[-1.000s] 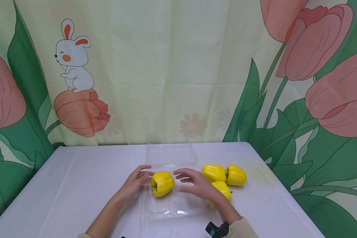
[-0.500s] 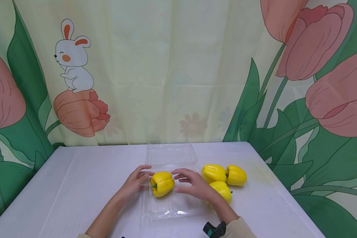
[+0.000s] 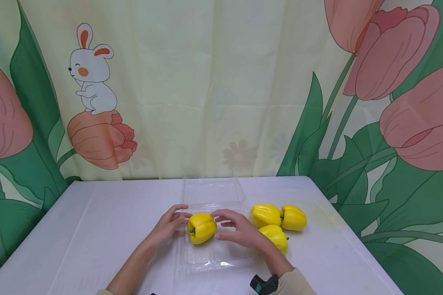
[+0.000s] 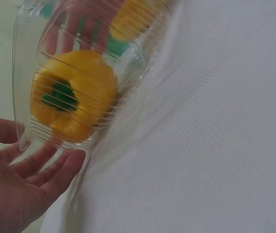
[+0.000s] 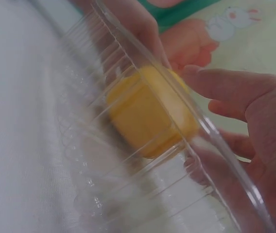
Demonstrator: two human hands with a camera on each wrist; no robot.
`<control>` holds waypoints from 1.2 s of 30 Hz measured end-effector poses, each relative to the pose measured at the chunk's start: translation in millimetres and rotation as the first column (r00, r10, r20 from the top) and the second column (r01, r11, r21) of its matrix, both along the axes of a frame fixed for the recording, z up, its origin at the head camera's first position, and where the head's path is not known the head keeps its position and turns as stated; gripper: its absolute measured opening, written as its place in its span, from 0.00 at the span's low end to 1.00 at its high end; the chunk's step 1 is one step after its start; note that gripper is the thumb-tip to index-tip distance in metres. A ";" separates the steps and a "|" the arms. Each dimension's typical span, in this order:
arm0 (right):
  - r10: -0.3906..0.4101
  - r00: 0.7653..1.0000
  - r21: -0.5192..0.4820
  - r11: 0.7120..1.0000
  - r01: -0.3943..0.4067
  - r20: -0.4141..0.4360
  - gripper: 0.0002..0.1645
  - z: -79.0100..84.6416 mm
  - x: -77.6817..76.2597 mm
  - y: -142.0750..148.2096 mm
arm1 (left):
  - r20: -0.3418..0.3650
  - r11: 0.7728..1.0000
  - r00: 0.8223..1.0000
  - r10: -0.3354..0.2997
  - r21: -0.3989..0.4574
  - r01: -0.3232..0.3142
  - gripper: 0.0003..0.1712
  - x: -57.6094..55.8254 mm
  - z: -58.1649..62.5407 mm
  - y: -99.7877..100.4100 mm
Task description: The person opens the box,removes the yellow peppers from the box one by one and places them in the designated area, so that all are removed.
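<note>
A yellow bell pepper lies in the base of a clear plastic clamshell box, its green stem facing left and toward me. My left hand is at the box's left side, fingers loosely bent; in the left wrist view its fingertips are right at the ribbed wall. From the right, my right hand reaches over the box with thumb and fingers spread, fingertips beside the pepper. The right wrist view shows the same pepper through the clear wall, with part of the right hand behind the rim.
The box's lid lies folded back toward the table's far edge. Three more yellow peppers, one at the back, one further right and one nearer, sit right of the box. A printed curtain hangs behind the white table.
My right hand has shifted slightly left, bringing its fingertips closer to the pepper in the box. The left hand, the box and the peppers have stayed put.
</note>
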State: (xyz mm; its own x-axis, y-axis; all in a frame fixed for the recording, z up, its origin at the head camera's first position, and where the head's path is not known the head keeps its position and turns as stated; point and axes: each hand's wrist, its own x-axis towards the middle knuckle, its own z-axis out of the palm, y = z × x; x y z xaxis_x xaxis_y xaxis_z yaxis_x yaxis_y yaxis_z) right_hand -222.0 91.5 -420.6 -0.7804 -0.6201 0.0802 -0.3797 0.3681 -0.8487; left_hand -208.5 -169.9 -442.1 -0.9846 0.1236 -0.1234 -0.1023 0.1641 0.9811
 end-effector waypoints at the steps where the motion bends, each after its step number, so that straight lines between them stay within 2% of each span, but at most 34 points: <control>1: 0.000 1.000 0.003 1.000 0.000 0.002 0.29 -0.2 -0.1 -0.2 | 0.000 1.000 1.000 0.000 0.000 0.000 0.22 0.1 0.1 0.1; 11: 0.018 1.000 0.036 0.999 -0.018 0.022 0.31 -1.2 -0.1 -0.7 | 0.003 1.000 1.000 0.003 -0.005 -0.003 0.21 0.7 -0.1 0.3; 24: 0.000 1.000 0.050 0.999 0.000 -0.005 0.30 0.0 1.6 -0.7 | 0.010 1.000 1.000 0.004 -0.004 -0.004 0.21 -2.8 -3.7 0.3; 36: -0.012 0.999 0.049 0.999 0.013 -0.033 0.33 2.1 2.7 -8.6 | 0.009 1.000 1.000 0.017 -0.007 -0.017 0.21 -3.3 -4.8 1.1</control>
State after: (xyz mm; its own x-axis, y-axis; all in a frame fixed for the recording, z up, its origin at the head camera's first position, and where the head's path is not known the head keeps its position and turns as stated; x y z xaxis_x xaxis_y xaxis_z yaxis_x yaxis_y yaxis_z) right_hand -219.3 82.9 -418.5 -0.7855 -0.6143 0.0757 -0.4023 0.4138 -0.8166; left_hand -211.8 -168.8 -446.9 -0.9854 0.1063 -0.1332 -0.1141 0.1694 0.9789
